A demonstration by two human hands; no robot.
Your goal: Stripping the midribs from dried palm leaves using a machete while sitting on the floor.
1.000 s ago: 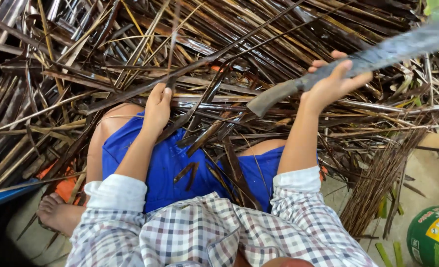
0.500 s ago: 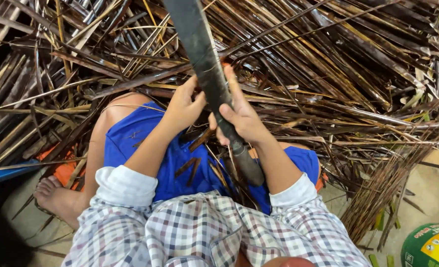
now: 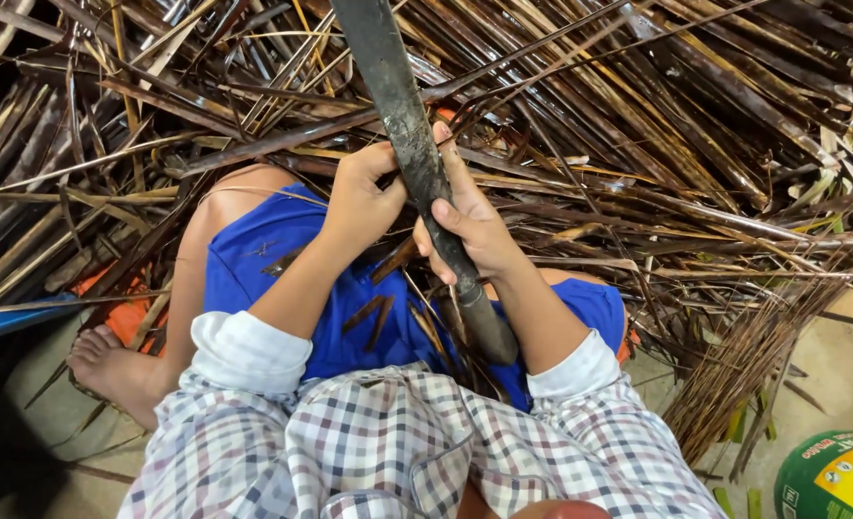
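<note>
Head view, looking down on a seated person at work amid a heap of dry brown leaf strips. Right hand (image 3: 469, 223) is wrapped around the long dark blade (image 3: 409, 144), gripping it low, just above the thicker grey handle (image 3: 485, 325), which points toward 5 o'clock and rests over the lap. Left hand (image 3: 361, 197) is closed at the blade's 9 o'clock side, its fingertips touching the blade edge; whether a thin strip is pinched between them cannot be told. The blade rises from the hands toward 12 o'clock and leaves the picture at the top.

Change: a second ago the right hand alone held the blade out toward 2 o'clock, nearly level, while the left hand lay among the strips at 11 o'clock. Half a second ago the blade had swung upright between the knees and both hands had met on it. Now the hands sit a little closer together and the blade stands slightly steeper. Judged from this, the tool has gone from being carried to being braced as a fixed edge, with the hands working against it.

Surroundings: the strips (image 3: 638, 115) cover the upper picture from 9 to 3 o'clock, and a few broken pieces lie on the blue shorts (image 3: 282, 259). A bundle of thin ribs (image 3: 734, 375) fans out at 4 o'clock. A bare foot (image 3: 109, 370) rests on the floor (image 3: 835, 380) at 8 o'clock, and a green and yellow round container (image 3: 835, 479) sits at 5 o'clock, well apart from the hands.
</note>
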